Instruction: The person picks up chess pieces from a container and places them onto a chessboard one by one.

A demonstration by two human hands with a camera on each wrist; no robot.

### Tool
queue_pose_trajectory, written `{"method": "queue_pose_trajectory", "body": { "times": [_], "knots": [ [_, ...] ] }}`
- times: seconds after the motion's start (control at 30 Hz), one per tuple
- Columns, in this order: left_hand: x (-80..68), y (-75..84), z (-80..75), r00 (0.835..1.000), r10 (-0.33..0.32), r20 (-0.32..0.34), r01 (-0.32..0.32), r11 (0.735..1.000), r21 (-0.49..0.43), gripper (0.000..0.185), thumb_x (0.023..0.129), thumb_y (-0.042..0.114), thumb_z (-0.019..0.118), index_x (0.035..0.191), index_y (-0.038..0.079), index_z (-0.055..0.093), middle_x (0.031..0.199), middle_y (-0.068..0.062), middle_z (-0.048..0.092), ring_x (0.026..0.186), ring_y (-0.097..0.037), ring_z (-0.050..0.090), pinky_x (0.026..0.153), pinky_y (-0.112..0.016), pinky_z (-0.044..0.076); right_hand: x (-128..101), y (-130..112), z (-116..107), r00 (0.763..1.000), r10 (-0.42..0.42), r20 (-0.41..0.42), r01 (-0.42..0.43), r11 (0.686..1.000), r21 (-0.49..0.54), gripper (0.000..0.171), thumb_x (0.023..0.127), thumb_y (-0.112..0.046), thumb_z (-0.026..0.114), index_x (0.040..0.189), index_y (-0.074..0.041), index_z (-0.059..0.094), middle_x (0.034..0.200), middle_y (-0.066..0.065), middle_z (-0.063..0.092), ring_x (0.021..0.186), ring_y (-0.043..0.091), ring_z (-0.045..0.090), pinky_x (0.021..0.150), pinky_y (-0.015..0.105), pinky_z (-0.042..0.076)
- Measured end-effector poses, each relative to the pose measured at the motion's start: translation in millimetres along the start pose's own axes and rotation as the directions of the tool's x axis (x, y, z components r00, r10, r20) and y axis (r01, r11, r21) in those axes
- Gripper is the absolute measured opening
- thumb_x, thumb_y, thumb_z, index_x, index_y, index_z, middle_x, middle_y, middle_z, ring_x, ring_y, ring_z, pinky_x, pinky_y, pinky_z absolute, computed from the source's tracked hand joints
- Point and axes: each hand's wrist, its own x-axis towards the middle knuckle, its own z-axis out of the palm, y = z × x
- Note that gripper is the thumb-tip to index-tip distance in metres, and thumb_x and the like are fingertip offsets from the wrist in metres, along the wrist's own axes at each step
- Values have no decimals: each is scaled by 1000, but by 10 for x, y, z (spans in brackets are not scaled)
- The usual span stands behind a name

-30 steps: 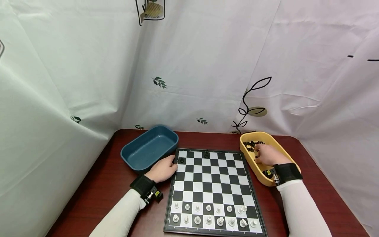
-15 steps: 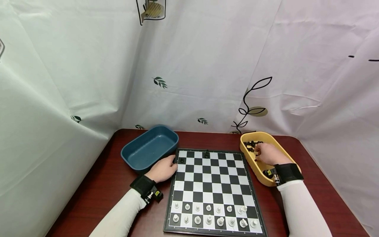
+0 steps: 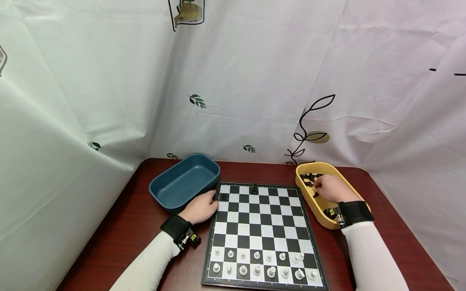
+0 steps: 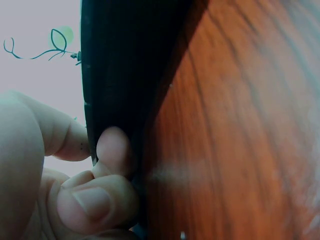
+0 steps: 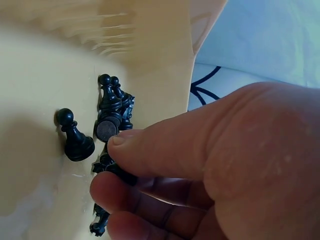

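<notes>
My left hand (image 3: pixel 200 208) holds the left edge of the chessboard (image 3: pixel 255 218). In the left wrist view its thumb and fingers (image 4: pixel 97 202) bend around the board's dark side (image 4: pixel 120 65). My right hand (image 3: pixel 333 189) is down in the yellow container (image 3: pixel 324 222), among black chess pieces (image 3: pixel 309 177). The right wrist view shows its thumb and forefinger spread apart around the cluster of pieces, thumb tip against one piece's round base (image 5: pixel 106 129). A black pawn (image 5: pixel 75 135) lies by itself on the container floor. Two black pieces (image 3: pixel 254 190) stand near the board's far edge.
White chess pieces (image 3: pixel 257 270) stand in two rows along the board's near side. A blue container (image 3: pixel 183 184) stands behind my left hand on the dark red table (image 3: pixel 120 226). A white patterned cloth (image 3: pixel 247 81) hangs behind and at both sides.
My right fingers have shifted slightly away from a black piece beneath them, which now shows on the container floor. The left hand and the board have stayed in place.
</notes>
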Motion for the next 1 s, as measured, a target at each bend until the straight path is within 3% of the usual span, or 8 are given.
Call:
{"method": "queue_pose_trajectory", "body": {
  "times": [0.4, 0.67, 1.0],
  "knots": [
    [10, -13, 5, 1000, 6, 0, -6, 1000, 4, 43, 107, 20, 58, 146, 4, 66, 116, -4, 75, 97, -16, 67, 95, -45, 56, 19, 4, 10, 996, -4, -91, 8, 999, 39, 7, 92, 1, 72, 94, 0, 78, 89, 8, 75, 80, 26, 67, 78, 51, 56],
    [22, -29, 20, 1000, 19, -14, -19, 1000, 0, 44, 106, 20, 58, 145, 3, 66, 114, -4, 76, 95, -15, 67, 92, -44, 56, -4, -3, -70, 995, 46, -87, -45, 999, 13, 5, 96, -6, 77, 100, -3, 78, 93, 9, 74, 87, 29, 68, 83, 57, 56],
    [-3, 5, 2, 1000, 1, -3, -1, 1000, -6, 44, 107, 19, 58, 147, 3, 65, 119, -6, 76, 97, -16, 67, 94, -45, 55, -45, -62, -184, 981, 44, -189, -42, 999, 18, 13, 99, -7, 76, 109, 1, 79, 104, 18, 76, 94, 39, 72, 86, 61, 56]
  ]
}}
